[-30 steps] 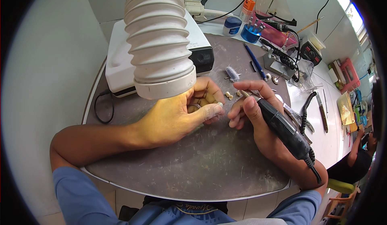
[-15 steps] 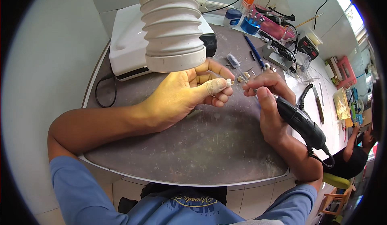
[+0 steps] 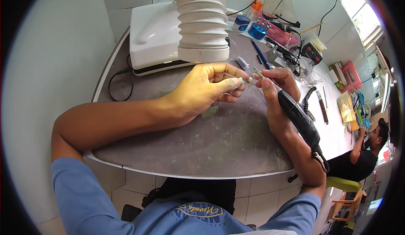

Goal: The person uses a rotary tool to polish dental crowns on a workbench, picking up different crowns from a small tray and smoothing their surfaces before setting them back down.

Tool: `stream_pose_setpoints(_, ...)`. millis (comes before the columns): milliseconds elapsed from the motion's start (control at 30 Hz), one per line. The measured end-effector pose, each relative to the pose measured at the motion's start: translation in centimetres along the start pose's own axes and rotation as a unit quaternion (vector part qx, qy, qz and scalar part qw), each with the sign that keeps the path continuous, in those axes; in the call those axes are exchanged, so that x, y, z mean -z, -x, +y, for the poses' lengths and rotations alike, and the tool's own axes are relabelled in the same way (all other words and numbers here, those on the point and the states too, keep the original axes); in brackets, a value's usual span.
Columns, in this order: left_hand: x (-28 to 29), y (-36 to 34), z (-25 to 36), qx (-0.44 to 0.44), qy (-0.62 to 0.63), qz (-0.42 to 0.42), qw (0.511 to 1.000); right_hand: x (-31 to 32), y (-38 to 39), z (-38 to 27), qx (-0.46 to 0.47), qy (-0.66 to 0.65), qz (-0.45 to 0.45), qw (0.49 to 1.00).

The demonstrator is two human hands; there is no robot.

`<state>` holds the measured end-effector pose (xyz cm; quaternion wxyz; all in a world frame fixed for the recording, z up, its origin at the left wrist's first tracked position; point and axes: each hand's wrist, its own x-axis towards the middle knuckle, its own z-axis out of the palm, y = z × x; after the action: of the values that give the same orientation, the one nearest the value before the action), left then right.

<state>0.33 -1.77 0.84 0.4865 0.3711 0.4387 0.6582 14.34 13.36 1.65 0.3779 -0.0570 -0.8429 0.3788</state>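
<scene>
My left hand (image 3: 206, 85), lit yellow, pinches a small white tooth-like piece (image 3: 241, 80) between thumb and fingers. The fingertips hide most of it. In my right hand (image 3: 278, 94) is a black rotary handpiece (image 3: 298, 119), held like a pen with its slim metal tip pointing up and left. That tip is a short way to the right of the left fingertips; I cannot tell whether it touches the piece. Just beyond the fingertips lies a bristle brush (image 3: 242, 63) on the grey-brown work surface (image 3: 211, 146).
A ribbed white hose (image 3: 202, 28) hangs over the table, before a white machine (image 3: 154, 37). At the back stand a blue bur holder (image 3: 257, 30), a blue-lidded jar (image 3: 241, 23) and a pink tray (image 3: 280, 34). A knife (image 3: 323, 108) lies at right; a seated person (image 3: 358, 159) is beyond.
The view has shifted a little. The right hand has raised the handpiece tip closer to the left fingertips. The white piece has turned in my left fingers and shows less.
</scene>
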Motion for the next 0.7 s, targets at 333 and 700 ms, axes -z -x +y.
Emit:
stream_pose_setpoints(333, 0.8, -0.3, -0.2, 0.003, 0.061, 0.008, 0.998, -0.5, 0.8, 0.0, 0.020, -0.081, -0.032, 0.996)
stream_pose_setpoints(700, 0.6, -0.3, 0.2, 0.017, 0.015, 0.020, 1.000, -0.2, 0.8, 1.3, 0.096, -0.084, -0.033, 0.991)
